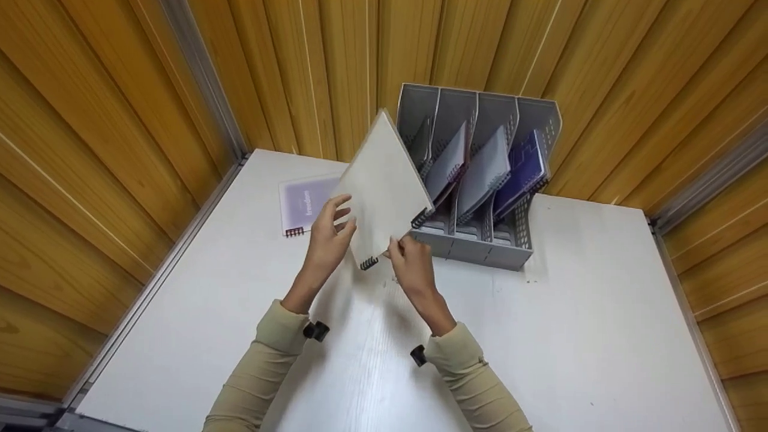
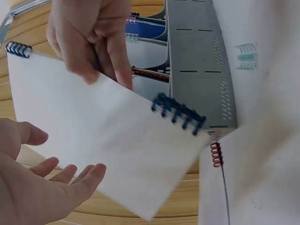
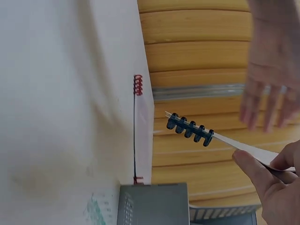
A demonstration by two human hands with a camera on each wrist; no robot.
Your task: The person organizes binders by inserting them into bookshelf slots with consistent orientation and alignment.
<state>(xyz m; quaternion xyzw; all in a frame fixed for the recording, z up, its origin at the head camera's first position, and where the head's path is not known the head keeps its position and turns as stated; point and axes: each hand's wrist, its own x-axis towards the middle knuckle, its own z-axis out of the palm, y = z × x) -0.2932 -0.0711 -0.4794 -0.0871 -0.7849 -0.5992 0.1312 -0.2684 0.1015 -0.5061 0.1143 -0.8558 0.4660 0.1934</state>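
Note:
My right hand [image 1: 414, 267] pinches a white-faced notebook [image 1: 384, 180] by its bound edge, between two black spiral coils [image 2: 178, 112]. The notebook is raised above the table and tilted, with one corner pointing up. My left hand [image 1: 329, 235] is beside the notebook's left part, its fingers [image 2: 89, 180] loosely spread and holding nothing. In the right wrist view that hand appears blurred and apart from the notebook. Behind and to the right stands a grey file organizer [image 1: 480, 255] with several notebooks leaning in its compartments, among them a dark blue notebook [image 1: 522, 171].
A purple notebook [image 1: 300, 201] with red coils lies on the white table [image 1: 570, 336], left of the raised one and partly hidden by it. Wood-patterned walls [image 1: 336, 72] enclose the back and sides, with a metal rail [image 1: 207, 78] at the left corner.

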